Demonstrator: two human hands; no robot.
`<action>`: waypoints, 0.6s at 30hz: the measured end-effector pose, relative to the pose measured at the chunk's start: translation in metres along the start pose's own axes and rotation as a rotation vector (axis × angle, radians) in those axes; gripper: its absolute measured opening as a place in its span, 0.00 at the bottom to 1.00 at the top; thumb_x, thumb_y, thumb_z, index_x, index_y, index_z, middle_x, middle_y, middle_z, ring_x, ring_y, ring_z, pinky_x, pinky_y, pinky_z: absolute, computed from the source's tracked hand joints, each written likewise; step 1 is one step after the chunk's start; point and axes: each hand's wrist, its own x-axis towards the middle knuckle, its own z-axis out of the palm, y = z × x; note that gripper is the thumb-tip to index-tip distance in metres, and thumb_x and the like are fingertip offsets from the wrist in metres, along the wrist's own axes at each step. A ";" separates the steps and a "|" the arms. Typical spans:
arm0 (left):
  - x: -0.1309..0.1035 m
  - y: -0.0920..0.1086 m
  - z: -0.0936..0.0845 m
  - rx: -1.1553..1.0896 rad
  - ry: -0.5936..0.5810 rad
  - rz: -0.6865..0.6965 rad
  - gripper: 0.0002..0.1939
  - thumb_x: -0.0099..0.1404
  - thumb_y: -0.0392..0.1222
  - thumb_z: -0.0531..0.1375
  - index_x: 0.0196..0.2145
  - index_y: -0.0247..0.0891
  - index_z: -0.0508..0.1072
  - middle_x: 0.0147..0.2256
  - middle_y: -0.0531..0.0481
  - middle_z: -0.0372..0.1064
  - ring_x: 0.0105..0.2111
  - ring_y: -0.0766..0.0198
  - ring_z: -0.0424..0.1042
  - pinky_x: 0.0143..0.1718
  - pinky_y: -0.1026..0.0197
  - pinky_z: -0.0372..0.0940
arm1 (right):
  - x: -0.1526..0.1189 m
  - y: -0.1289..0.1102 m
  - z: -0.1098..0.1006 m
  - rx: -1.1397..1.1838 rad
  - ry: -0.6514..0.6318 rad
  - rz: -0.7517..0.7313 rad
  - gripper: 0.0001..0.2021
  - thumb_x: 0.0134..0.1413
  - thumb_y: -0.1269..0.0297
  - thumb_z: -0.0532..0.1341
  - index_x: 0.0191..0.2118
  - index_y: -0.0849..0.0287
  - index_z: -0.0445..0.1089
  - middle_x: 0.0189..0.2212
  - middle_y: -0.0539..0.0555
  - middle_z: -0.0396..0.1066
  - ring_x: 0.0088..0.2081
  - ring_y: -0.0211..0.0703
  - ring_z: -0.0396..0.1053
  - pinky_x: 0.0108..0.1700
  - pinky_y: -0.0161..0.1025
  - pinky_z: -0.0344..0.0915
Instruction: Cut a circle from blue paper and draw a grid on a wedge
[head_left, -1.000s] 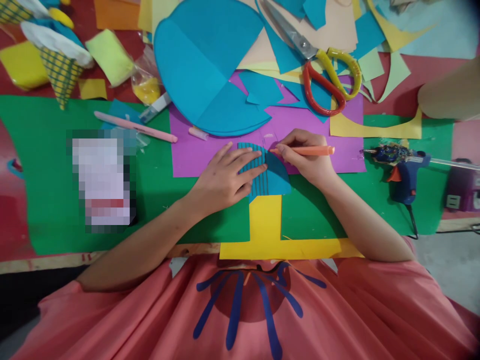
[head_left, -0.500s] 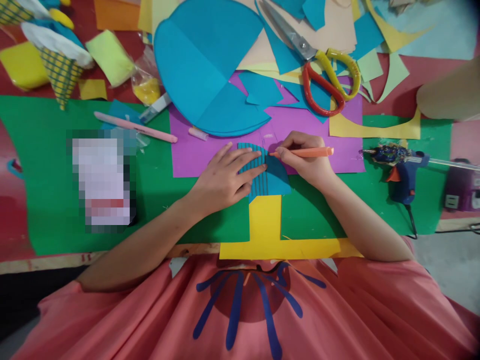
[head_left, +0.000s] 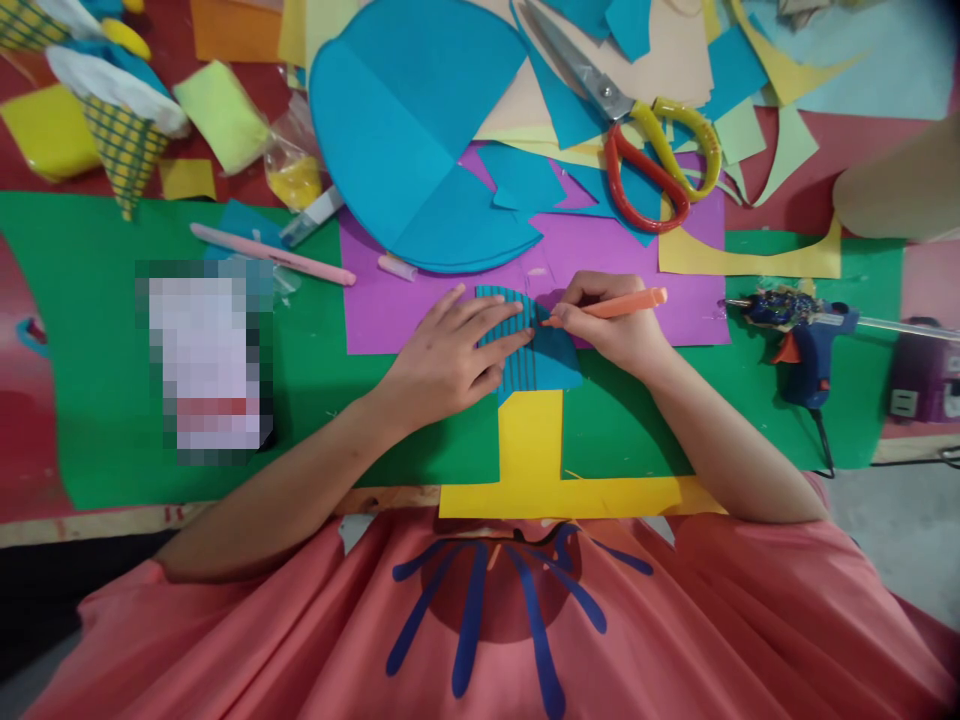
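A small blue paper piece (head_left: 555,358) with several dark, nearly parallel lines lies in front of me, over purple paper (head_left: 637,262) and a yellow strip (head_left: 531,432). My left hand (head_left: 459,350) rests flat on its left part, fingers spread. In my right hand (head_left: 616,322) is an orange marker (head_left: 630,303), pinched near its tip and slanting up to the right. The tip is at the blue paper, just right of the drawn lines. A pale marker cap (head_left: 397,267) lies on the purple paper beyond my left hand.
Large scissors (head_left: 611,100) and blue paper discs (head_left: 420,130) lie at the back among scraps. A glue gun (head_left: 806,345) is on the right of the green sheet (head_left: 420,450). A pink marker (head_left: 274,253) and a blurred-out rectangular object (head_left: 206,360) lie left.
The marker tip has moved slightly down the blue paper, with my right hand shifting a little downward. A short dark line shows there. My left hand stays in place.
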 end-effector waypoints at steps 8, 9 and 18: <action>-0.001 -0.002 0.002 0.006 -0.003 -0.028 0.22 0.70 0.36 0.51 0.60 0.42 0.66 0.63 0.43 0.60 0.63 0.51 0.58 0.64 0.40 0.50 | -0.002 0.003 0.000 0.184 0.095 0.016 0.08 0.52 0.65 0.62 0.24 0.59 0.68 0.20 0.48 0.70 0.21 0.33 0.65 0.25 0.34 0.61; -0.001 -0.002 0.002 0.010 -0.002 -0.041 0.22 0.71 0.36 0.51 0.61 0.42 0.65 0.63 0.43 0.59 0.64 0.51 0.57 0.64 0.41 0.50 | -0.002 0.004 0.000 0.177 0.083 0.016 0.09 0.53 0.63 0.62 0.25 0.59 0.68 0.21 0.48 0.70 0.21 0.33 0.65 0.25 0.34 0.61; -0.001 -0.004 0.003 0.000 -0.005 -0.071 0.21 0.72 0.37 0.50 0.61 0.43 0.64 0.64 0.44 0.58 0.64 0.52 0.56 0.64 0.44 0.50 | -0.002 0.006 0.003 0.050 0.030 0.003 0.10 0.54 0.61 0.62 0.27 0.61 0.68 0.23 0.49 0.69 0.25 0.33 0.63 0.25 0.33 0.59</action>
